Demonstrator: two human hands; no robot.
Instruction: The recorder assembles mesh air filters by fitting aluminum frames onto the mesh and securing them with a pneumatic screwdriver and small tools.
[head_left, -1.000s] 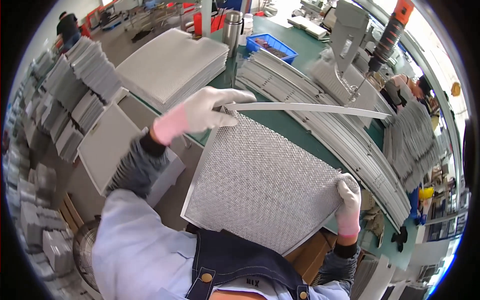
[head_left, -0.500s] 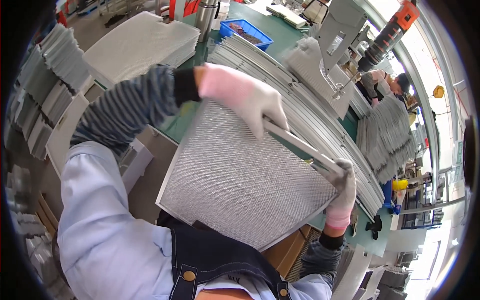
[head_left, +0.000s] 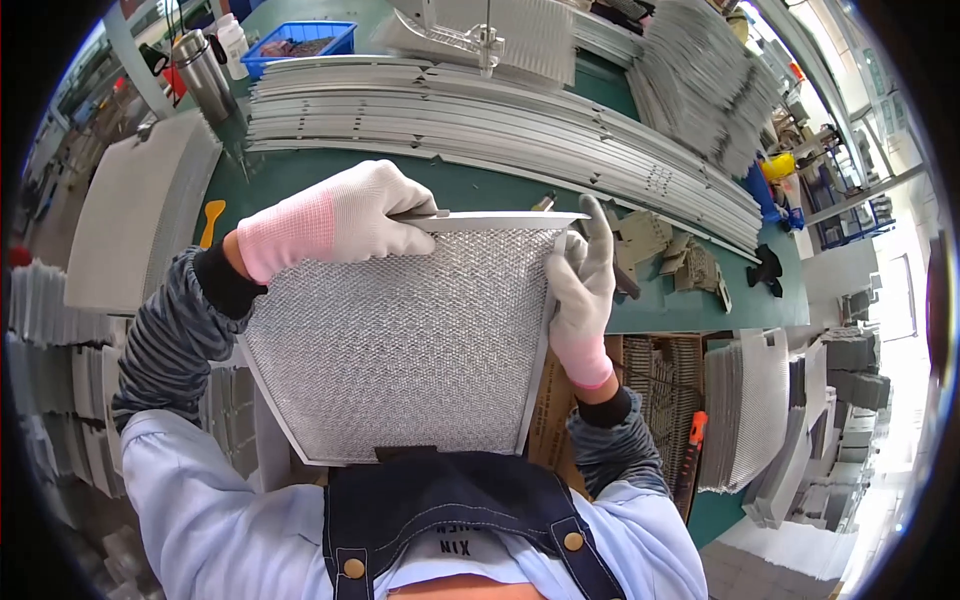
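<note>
A silvery metal mesh filter panel [head_left: 400,340] leans against my apron, with thin metal edging along its sides. Across its far edge lies a pale metal frame strip [head_left: 510,221]. My left hand [head_left: 370,215], in a white and pink knitted glove, is closed on the strip's left end, thumb on the near side. At the far right corner my right hand [head_left: 580,300], gloved alike, grips the panel's edge between thumb and fingers, its index finger raised by the strip's end. The folded fingers of both hands are partly hidden.
Long metal strips [head_left: 480,115] lie stacked across the green table [head_left: 460,185]. Behind them stand a blue bin [head_left: 300,45] and a steel flask [head_left: 203,75]. Small metal plates [head_left: 645,240] lie right of the panel. Mesh sheets [head_left: 145,210] are piled at left; an orange-handled tool [head_left: 693,440] lies at right.
The panel has turned so its stripped edge now faces straight away from me. My left hand has moved left and nearer; my right hand has moved left and farther. My view has swung rightward.
</note>
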